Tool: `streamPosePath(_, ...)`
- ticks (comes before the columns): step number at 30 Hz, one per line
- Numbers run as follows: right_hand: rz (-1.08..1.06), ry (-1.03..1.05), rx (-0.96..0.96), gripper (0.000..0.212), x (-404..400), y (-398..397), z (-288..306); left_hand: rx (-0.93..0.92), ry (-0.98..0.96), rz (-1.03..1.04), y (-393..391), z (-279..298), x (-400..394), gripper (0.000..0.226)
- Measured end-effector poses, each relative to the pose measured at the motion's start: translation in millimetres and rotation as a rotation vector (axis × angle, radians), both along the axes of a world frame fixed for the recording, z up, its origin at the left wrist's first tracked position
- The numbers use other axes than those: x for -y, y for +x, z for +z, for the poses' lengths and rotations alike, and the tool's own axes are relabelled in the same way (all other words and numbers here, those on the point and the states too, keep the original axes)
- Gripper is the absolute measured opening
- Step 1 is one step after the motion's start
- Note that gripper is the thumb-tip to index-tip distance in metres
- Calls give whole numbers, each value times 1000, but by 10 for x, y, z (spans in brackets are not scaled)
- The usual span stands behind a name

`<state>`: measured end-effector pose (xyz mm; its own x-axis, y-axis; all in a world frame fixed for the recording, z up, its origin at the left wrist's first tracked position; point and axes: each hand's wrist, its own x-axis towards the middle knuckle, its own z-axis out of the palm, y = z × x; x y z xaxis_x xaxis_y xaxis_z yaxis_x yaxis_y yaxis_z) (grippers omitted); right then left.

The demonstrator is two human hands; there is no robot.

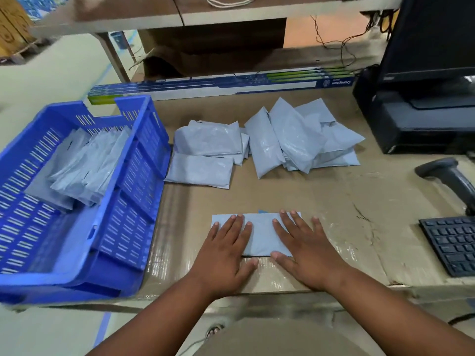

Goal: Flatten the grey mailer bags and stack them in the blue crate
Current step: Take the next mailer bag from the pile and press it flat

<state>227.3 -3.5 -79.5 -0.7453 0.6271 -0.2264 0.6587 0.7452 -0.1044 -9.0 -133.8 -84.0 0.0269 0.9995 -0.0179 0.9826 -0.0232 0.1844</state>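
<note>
A grey mailer bag point(262, 233) lies flat on the cardboard-covered table near its front edge. My left hand point(226, 253) and my right hand point(305, 250) both press down on it with straight, spread fingers, the left on its left half and the right on its right half. Farther back, a pile of several puffy grey mailer bags point(290, 140) spreads across the middle of the table. The blue crate point(133, 191) stands at the left, and several flattened grey bags point(84, 165) lean in a stack inside it.
A black keyboard point(452, 242) and a barcode scanner point(447, 176) sit at the right. A black printer point(416, 124) with a monitor point(434, 34) on it stands at the back right. A long blue-and-white box point(221, 86) runs along the back edge.
</note>
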Motion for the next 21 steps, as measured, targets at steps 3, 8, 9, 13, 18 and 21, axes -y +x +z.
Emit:
streamPosePath(3, -34, 27, -98, 79, -29, -148, 134, 28, 67, 50, -21, 100, -196, 66)
streamPosePath(8, 69, -69, -169, 70, -9, -665, 128, 85, -51, 82, 26, -5, -485, 73)
streamPosePath(9, 71, -68, -160, 70, 6, -694, 57, 74, -56, 86, 23, -70, -466, 73)
streamPosePath(13, 75, -13, -126, 76, -31, -542, -76, -37, -22, 89, -105, -193, -300, 67)
streamPosePath(18, 17, 29, -72, 91, -154, -250, -69, -120, -19, 82, -438, -203, -52, 70)
streamPosePath(21, -2, 36, -16, 87, -240, -32, -53, -151, -31, 121, -614, -209, 76, 69)
